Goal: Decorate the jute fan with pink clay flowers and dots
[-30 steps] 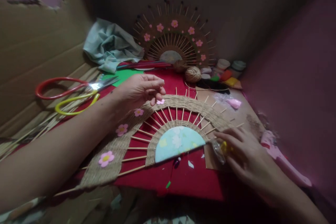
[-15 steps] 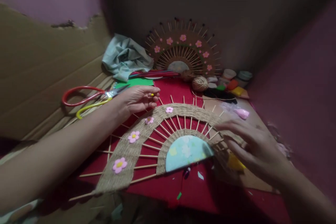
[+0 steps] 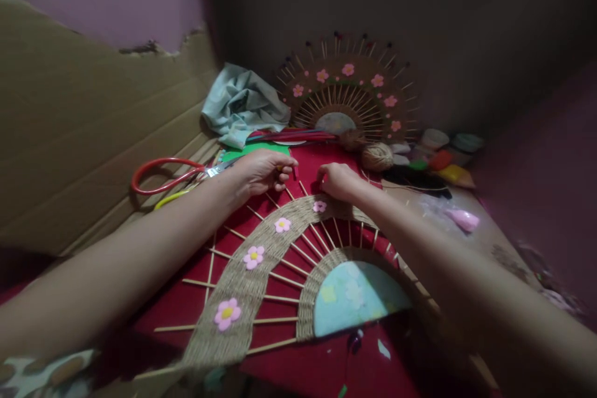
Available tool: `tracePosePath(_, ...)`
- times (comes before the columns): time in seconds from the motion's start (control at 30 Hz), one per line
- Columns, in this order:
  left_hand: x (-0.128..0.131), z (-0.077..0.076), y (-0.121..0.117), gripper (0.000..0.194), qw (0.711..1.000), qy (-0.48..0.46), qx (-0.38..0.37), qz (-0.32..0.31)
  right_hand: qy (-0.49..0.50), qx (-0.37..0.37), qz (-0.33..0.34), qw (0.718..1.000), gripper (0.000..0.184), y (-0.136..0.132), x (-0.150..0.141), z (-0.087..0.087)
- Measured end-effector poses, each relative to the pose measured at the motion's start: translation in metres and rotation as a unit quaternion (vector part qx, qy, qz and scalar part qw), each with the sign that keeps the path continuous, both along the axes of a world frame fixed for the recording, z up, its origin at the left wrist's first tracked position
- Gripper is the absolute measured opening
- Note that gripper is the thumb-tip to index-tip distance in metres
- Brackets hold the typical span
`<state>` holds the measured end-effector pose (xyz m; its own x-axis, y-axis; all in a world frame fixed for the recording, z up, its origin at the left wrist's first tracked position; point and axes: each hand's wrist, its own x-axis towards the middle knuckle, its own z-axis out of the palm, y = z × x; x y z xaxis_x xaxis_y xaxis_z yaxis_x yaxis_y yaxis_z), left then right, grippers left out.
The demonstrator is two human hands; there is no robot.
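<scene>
A woven half-round fan with thin sticks and a light blue centre lies in front of me. Along its band sit several pink flowers; the nearest flower has a yellow middle, while the smallest flower shows no yellow. My left hand is closed above the fan's far edge, pinching a small yellow piece that looks like clay. Just right of it, by the smallest flower, is my right hand, its fingers curled together; what they hold, if anything, is hidden.
Red-handled scissors lie left, partly behind my left forearm. A second flowered fan stands at the back, beside a crumpled blue cloth. A twine ball, small tubs and a pink packet are on the right.
My right hand has moved left and away from me, from the fan's right side to beside my left hand, and its fingers have closed. The view has shifted slightly left.
</scene>
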<state>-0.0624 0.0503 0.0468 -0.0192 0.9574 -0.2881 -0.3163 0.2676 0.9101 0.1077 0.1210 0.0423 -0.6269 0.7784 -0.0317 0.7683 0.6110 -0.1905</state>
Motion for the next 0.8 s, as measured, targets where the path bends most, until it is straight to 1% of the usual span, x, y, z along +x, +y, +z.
tracePosePath(0.1, -0.006, -0.005, 0.009, 0.015, 0.999, 0.024, 0.018, 0.012, 0.024, -0.002, -0.023, 0.999, 0.024, -0.001, -0.003, 0.001)
tracePosePath(0.2, -0.013, -0.010, 0.015, 0.016, 0.999, 0.047, 0.014, 0.003, 0.071, 0.013, -0.026, 0.997, 0.027, -0.008, 0.000, 0.013)
tracePosePath(0.27, -0.018, -0.010, 0.018, 0.013, 0.998, 0.054, -0.004, -0.025, 0.104, 0.025, -0.017, 0.994, 0.028, -0.012, 0.004, 0.026)
tracePosePath(0.33, -0.019, -0.008, 0.018, 0.010, 0.996, 0.045, -0.021, -0.070, 0.143, 0.033, -0.002, 0.989, 0.027, -0.014, 0.009, 0.037)
tracePosePath(0.4, -0.015, -0.004, 0.016, 0.010, 0.992, 0.026, -0.030, -0.118, 0.201, 0.032, 0.023, 0.979, 0.025, -0.014, 0.013, 0.042)
tracePosePath(0.5, -0.002, 0.002, 0.007, 0.014, 0.986, 0.003, -0.022, -0.166, 0.276, 0.011, 0.047, 0.960, 0.022, -0.011, 0.016, 0.040)
tracePosePath(0.6, 0.013, 0.005, -0.005, 0.018, 0.978, -0.010, -0.019, -0.207, 0.288, -0.009, 0.046, 0.956, 0.020, -0.011, 0.018, 0.033)
tracePosePath(0.67, 0.018, 0.004, -0.010, 0.020, 0.974, -0.017, -0.023, -0.226, 0.293, 0.027, 0.064, 0.954, 0.023, -0.016, 0.023, 0.030)
tracePosePath(0.8, 0.017, -0.004, -0.006, 0.016, 0.970, -0.029, -0.029, -0.240, 0.271, 0.166, 0.129, 0.939, 0.034, -0.038, 0.042, 0.025)
